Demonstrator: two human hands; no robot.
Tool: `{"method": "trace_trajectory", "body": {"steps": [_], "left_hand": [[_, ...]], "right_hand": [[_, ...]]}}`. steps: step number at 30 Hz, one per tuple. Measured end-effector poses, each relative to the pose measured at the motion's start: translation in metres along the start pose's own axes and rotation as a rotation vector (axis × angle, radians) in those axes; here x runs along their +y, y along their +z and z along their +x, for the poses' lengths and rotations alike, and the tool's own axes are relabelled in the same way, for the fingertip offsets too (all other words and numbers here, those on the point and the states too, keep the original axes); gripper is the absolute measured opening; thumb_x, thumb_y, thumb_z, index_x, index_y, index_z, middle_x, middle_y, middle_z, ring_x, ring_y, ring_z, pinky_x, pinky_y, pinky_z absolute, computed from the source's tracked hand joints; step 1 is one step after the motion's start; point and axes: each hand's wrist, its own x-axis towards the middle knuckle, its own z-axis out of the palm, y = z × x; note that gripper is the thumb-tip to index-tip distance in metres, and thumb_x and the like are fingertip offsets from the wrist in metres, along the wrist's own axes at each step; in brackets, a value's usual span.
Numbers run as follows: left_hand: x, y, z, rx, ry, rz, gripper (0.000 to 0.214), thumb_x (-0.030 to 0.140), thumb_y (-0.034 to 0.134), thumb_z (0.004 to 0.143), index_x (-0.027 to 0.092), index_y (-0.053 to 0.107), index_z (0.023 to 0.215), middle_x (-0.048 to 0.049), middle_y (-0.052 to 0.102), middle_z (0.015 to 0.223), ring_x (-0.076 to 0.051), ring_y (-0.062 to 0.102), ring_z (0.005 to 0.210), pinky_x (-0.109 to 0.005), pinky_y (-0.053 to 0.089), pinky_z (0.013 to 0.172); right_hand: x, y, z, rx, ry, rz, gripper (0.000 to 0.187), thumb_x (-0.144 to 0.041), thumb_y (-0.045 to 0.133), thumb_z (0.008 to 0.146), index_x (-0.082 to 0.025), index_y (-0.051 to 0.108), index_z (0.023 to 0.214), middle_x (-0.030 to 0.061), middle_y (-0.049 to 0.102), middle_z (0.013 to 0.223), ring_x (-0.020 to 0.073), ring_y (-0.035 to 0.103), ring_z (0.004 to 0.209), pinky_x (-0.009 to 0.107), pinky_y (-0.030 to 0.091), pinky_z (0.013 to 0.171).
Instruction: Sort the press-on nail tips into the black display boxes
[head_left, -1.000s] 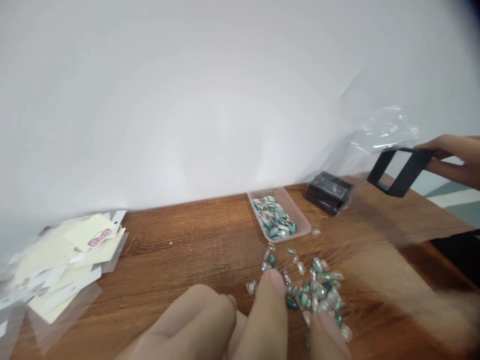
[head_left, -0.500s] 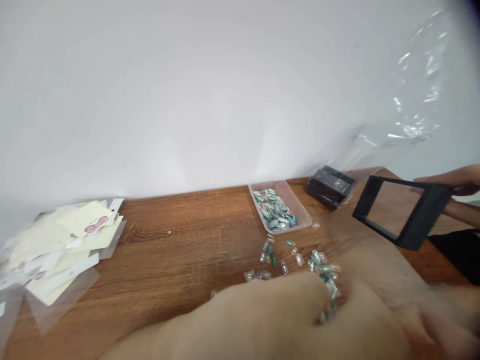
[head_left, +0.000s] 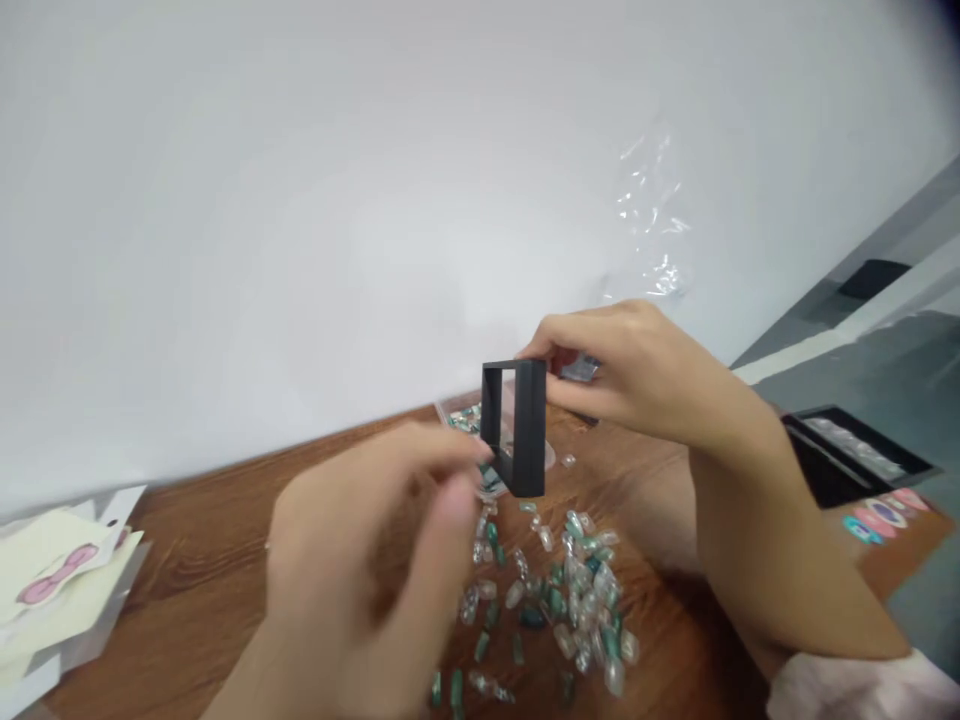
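So my right hand [head_left: 622,375] had the black frame [head_left: 529,430] pinched b/w fingers and thumb, held up over the wood table [head_left: 210,590]. Left hand [head_left: 360,530] was half curled right beside it, too blurry, can't tell if gripping anything. Green glass beads [head_left: 570,600] lay scattered underneath.

I'd call this a small craft workspace, though whether it's a home or a shop I can't tell. From here I see a wood-grain table [head_left: 202,570] against a plain white wall [head_left: 225,200], a gray floor [head_left: 877,390] beyond it, loose glittery gems [head_left: 581,600], printed cards [head_left: 52,590] at left, and a black tray [head_left: 847,450] at right.
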Motion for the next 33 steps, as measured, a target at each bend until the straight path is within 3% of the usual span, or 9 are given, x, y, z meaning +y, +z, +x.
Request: {"method": "trace_trajectory", "body": {"steps": [2,5,8,12,15,18,22,26,33], "left_hand": [[-0.018,0.000,0.020,0.050,-0.076,-0.018,0.020,0.046,0.061,0.092,0.030,0.064,0.105,0.0000,0.072,0.098,-0.019,0.069,0.086,-0.034,0.055,0.080],[-0.040,0.003,0.037,-0.140,-0.225,-0.101,0.061,0.058,0.065,0.088,0.032,0.043,0.139,-0.0089,0.057,0.140,-0.028,0.057,0.129,-0.047,0.048,0.106],[-0.050,0.007,0.042,-0.371,-0.384,-0.326,0.084,0.063,0.065,0.086,0.031,0.022,0.151,-0.0147,0.048,0.149,-0.033,0.051,0.136,-0.055,0.040,0.113],[-0.055,0.009,0.043,-0.417,-0.466,-0.504,0.094,0.058,0.071,0.084,0.031,0.013,0.153,-0.0145,0.051,0.148,-0.034,0.050,0.137,-0.056,0.037,0.116],[-0.058,0.013,0.042,-0.369,-0.481,-0.583,0.095,0.052,0.076,0.082,0.031,0.016,0.153,-0.0140,0.053,0.145,-0.034,0.053,0.133,-0.056,0.039,0.113],[-0.058,0.016,0.045,-0.275,-0.513,-0.830,0.077,0.055,0.070,0.082,0.025,0.036,0.144,-0.0156,0.062,0.134,-0.036,0.061,0.121,-0.055,0.050,0.100],[-0.053,0.013,0.052,-0.274,-0.590,-1.076,0.057,0.057,0.055,0.085,0.017,0.055,0.125,-0.0159,0.071,0.109,-0.035,0.069,0.103,-0.049,0.057,0.085],[-0.048,0.007,0.053,-0.299,-0.605,-1.125,0.058,0.057,0.052,0.087,0.019,0.055,0.131,-0.0135,0.071,0.107,-0.032,0.071,0.098,-0.047,0.058,0.084],[-0.044,0.009,0.051,-0.288,-0.483,-1.012,0.058,0.057,0.045,0.096,0.020,0.051,0.140,-0.0131,0.071,0.114,-0.031,0.066,0.113,-0.044,0.054,0.094]], "right_hand": [[-0.006,0.002,0.004,0.028,0.007,0.023,0.012,-0.025,0.058,0.092,-0.023,0.064,0.082,-0.0013,0.071,0.072,0.0143,0.064,0.064,0.026,0.041,0.061],[-0.011,0.010,0.006,0.053,0.009,0.082,0.012,-0.024,0.058,0.091,-0.022,0.064,0.081,-0.0015,0.070,0.070,0.0135,0.062,0.061,0.026,0.040,0.059],[-0.012,0.022,0.008,0.063,0.002,0.136,0.011,-0.023,0.058,0.091,-0.021,0.064,0.082,-0.0010,0.070,0.071,0.0129,0.061,0.060,0.026,0.040,0.058],[-0.011,0.035,0.012,0.093,0.022,0.184,0.010,-0.020,0.059,0.089,-0.020,0.065,0.081,-0.0007,0.071,0.071,0.0128,0.062,0.061,0.025,0.041,0.058],[-0.013,0.044,0.016,0.136,0.058,0.247,0.010,-0.020,0.059,0.089,-0.020,0.066,0.082,-0.0002,0.072,0.073,0.0144,0.065,0.064,0.026,0.046,0.060],[-0.015,0.053,0.019,0.221,0.103,0.388,0.012,-0.023,0.057,0.092,-0.021,0.068,0.097,0.0037,0.075,0.091,0.0187,0.071,0.080,0.032,0.055,0.073],[-0.015,0.063,0.017,0.175,0.068,0.665,0.050,-0.035,0.066,0.091,-0.028,0.053,0.138,0.0111,0.065,0.133,0.0306,0.063,0.122,0.047,0.056,0.096],[-0.016,0.073,0.015,-0.036,0.003,0.869,0.097,-0.044,0.085,0.075,-0.033,0.031,0.155,0.0145,0.049,0.152,0.0376,0.057,0.130,0.057,0.054,0.100],[-0.016,0.089,0.020,0.023,0.040,1.002,0.101,-0.037,0.085,0.074,-0.033,0.026,0.155,0.0145,0.047,0.149,0.0348,0.052,0.133,0.058,0.048,0.109]]}}
